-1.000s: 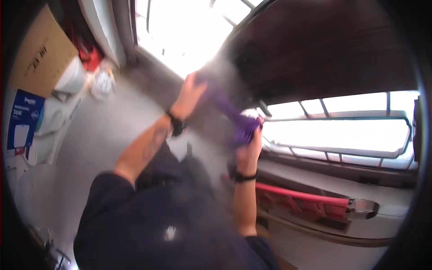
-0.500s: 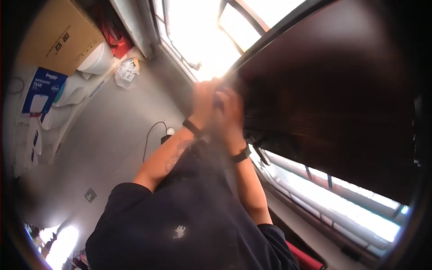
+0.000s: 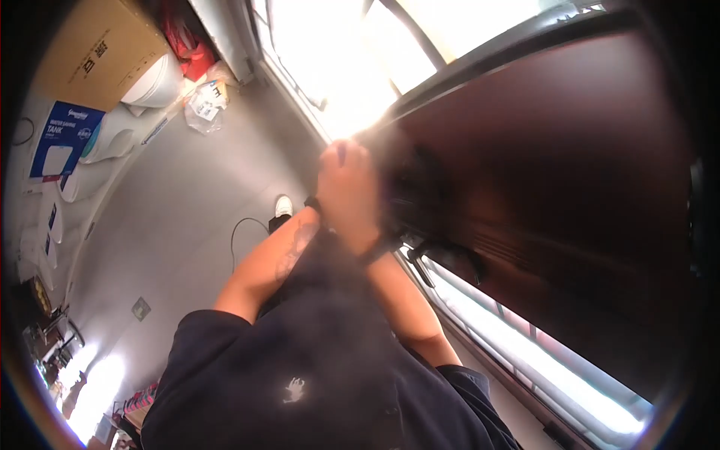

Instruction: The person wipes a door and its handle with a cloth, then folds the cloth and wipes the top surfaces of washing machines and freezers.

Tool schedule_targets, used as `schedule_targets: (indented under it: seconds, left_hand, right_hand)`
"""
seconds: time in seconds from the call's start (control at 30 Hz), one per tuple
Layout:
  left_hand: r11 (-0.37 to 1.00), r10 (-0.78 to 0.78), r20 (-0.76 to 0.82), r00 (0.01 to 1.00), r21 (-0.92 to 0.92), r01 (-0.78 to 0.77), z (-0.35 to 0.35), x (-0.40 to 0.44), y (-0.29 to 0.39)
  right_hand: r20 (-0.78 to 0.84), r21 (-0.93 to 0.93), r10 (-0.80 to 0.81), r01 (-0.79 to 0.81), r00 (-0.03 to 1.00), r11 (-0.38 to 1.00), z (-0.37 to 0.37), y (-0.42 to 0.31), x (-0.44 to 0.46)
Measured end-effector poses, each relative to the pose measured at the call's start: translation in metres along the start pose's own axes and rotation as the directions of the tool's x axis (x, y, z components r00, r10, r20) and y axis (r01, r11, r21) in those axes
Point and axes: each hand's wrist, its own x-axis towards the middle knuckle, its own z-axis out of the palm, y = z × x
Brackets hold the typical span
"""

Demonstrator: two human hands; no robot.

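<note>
My right hand (image 3: pixel 351 196), blurred, with a black band at the wrist, lies across my left hand in front of my chest. Its fingers look curled in, and a small dark bluish spot shows among them; what it is I cannot make out. Most of my left hand (image 3: pixel 327 169) is hidden behind the right one, so its fingers cannot be read. A black band circles the left wrist too. Just right of both hands is a large dark brown glossy panel (image 3: pixel 555 165); whether either hand touches it is unclear.
Bright glass (image 3: pixel 330 52) lies ahead, with a barred window (image 3: pixel 525 337) and a black handle (image 3: pixel 421 270) on the right. Left stand a cardboard box (image 3: pixel 97 56), a blue water-tank box (image 3: pixel 66 141), white toilets (image 3: pixel 150 82) and a plastic bag (image 3: pixel 205 106). A white shoe (image 3: pixel 283 205) shows below.
My right hand has moved left and now covers most of my left hand; before, they were side by side. The panel's upper edge appears lower, and the view has shifted.
</note>
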Motion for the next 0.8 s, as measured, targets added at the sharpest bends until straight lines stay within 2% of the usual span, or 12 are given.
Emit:
schedule_targets:
  seconds: [0.1, 0.3, 0.7, 0.8]
  left_hand:
    - [1.000, -0.014, 0.003, 1.000, -0.008, 0.014, 0.000, -0.002, -0.004]
    - [0.999, -0.035, 0.035, 0.999, -0.025, 0.036, -0.003, -0.002, -0.007]
    - [0.996, -0.041, 0.101, 0.994, -0.069, 0.049, -0.020, 0.001, -0.014]
    - [0.995, -0.051, 0.122, 0.991, -0.073, 0.061, -0.025, 0.002, -0.016]
  right_hand:
    - [-0.004, -0.118, -0.013, 0.012, 1.000, 0.993, 0.014, 0.000, 0.010]
    - [-0.012, -0.124, 0.001, -0.002, 1.000, 0.992, 0.021, -0.001, 0.015]
    - [0.116, -0.044, 0.161, -0.157, 0.980, 0.987, 0.028, -0.017, 0.022]
    - [0.087, -0.003, 0.193, -0.193, 0.977, 0.981, 0.028, -0.025, 0.019]
